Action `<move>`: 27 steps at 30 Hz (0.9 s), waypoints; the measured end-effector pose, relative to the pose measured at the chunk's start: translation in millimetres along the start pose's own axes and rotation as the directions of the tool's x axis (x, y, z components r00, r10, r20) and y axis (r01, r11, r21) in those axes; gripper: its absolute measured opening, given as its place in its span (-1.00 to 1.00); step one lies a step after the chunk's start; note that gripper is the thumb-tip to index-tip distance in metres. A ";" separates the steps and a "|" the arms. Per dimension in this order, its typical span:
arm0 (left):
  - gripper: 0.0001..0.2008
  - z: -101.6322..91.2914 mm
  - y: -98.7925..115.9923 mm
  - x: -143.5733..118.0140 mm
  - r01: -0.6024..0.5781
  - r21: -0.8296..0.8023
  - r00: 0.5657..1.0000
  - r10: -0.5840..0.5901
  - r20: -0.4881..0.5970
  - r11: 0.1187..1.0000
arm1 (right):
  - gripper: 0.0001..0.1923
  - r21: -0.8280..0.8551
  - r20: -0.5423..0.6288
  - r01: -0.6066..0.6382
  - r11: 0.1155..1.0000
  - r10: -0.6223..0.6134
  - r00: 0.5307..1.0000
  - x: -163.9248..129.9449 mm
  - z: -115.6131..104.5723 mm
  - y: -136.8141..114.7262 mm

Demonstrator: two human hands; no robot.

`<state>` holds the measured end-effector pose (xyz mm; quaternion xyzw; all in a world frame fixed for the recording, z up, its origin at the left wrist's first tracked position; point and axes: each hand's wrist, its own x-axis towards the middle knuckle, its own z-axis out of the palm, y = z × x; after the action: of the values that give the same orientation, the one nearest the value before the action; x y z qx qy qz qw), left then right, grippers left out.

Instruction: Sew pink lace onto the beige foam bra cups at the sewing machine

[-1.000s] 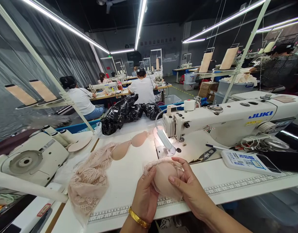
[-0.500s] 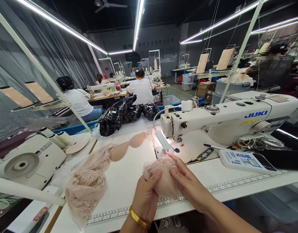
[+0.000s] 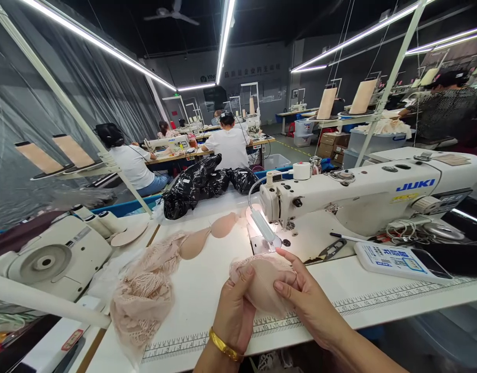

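Observation:
Both my hands hold one beige padded bra cup (image 3: 263,282) with lace around its edge, just above the white sewing table (image 3: 207,290). My left hand (image 3: 232,313), with a gold bangle at the wrist, grips its left side with the thumb on top. My right hand (image 3: 306,300) pinches its right side. The cup sits in front of the needle area of the white JUKI sewing machine (image 3: 362,194), under its small lamp (image 3: 263,228).
A heap of beige lace (image 3: 143,292) and two loose cups (image 3: 207,235) lie to the left. Thread snips (image 3: 329,250) and a control panel (image 3: 393,257) lie to the right. Black bags (image 3: 199,184) sit behind. Another machine (image 3: 47,259) stands at left. Other people sew at tables beyond.
My fingers have shifted around the cup, turning and reshaping it slightly between both hands. It stays in the same place before the needle.

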<state>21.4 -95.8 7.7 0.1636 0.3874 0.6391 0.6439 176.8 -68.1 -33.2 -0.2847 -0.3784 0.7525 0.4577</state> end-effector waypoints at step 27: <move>-0.62 -1.6 53.4 2.7 -0.207 0.565 0.914 -0.048 0.403 0.799 | -0.34 -0.666 0.395 0.399 0.630 -0.156 0.906 23.3 -41.5 -40.1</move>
<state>-17.3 -86.7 43.6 0.5003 0.4221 0.4648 0.5962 218.2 -22.4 -24.7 -0.2639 -0.7522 0.4898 0.3530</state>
